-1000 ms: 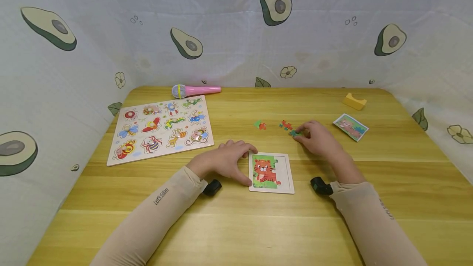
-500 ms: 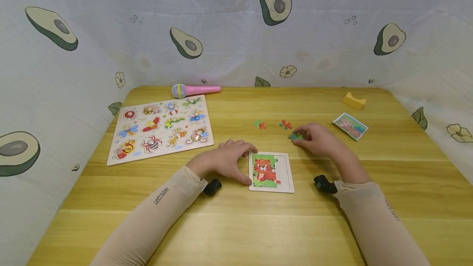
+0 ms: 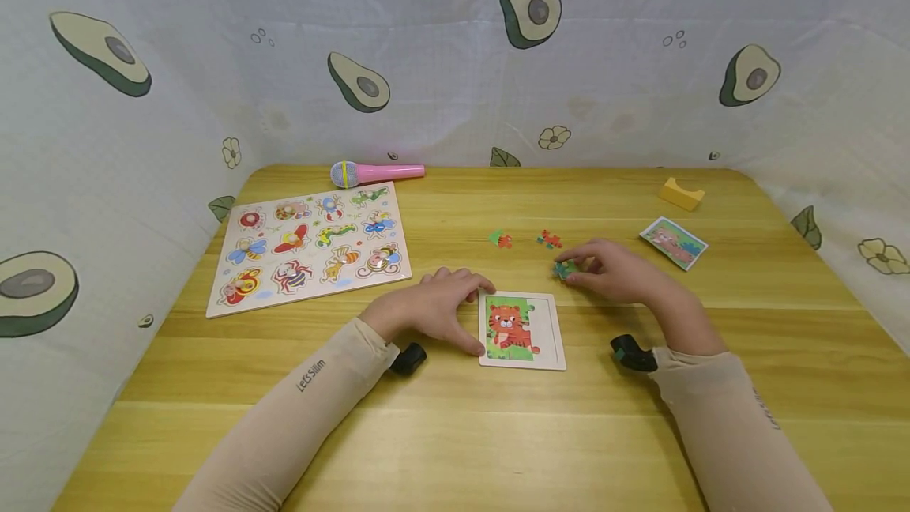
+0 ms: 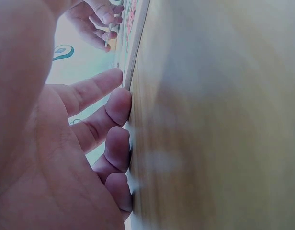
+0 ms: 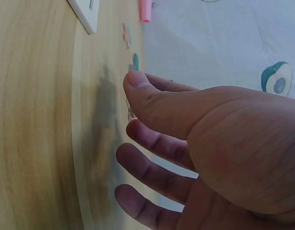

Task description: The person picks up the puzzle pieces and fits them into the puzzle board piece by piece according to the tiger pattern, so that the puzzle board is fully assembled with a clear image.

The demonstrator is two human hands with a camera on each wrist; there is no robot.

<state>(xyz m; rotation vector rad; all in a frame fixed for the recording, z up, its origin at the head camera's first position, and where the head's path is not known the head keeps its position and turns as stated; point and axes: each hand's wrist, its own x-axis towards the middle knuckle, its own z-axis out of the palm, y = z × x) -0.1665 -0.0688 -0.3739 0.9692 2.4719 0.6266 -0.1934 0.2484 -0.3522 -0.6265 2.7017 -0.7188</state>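
Between the thumb and fingers of my right hand [image 3: 607, 269], a green jigsaw puzzle piece [image 3: 562, 269] is pinched just above the table; the right wrist view shows only its teal end [image 5: 135, 61] past the thumb. My left hand [image 3: 442, 308] rests at the left side of a small puzzle board [image 3: 548, 342], its thumb and index finger spread and touching the left corners. In the left wrist view the index fingertip [image 4: 116, 76] meets the board's edge. A tiger picture [image 3: 508, 329] fills the board's left part; the right part is bare. Two loose pieces lie behind, an orange one [image 3: 549, 239] and a green-orange one [image 3: 501, 239].
A large insect peg puzzle [image 3: 306, 247] lies at the left, with a pink toy microphone [image 3: 387, 173] behind it. On the right are a small picture card [image 3: 674, 243] and a yellow arch block [image 3: 682, 194]. A patterned cloth [image 3: 455, 62] hangs behind the table.
My right hand has lifted the green jigsaw piece from beside the orange one and drawn it slightly nearer, turning it. The left hand and the board have stayed put.
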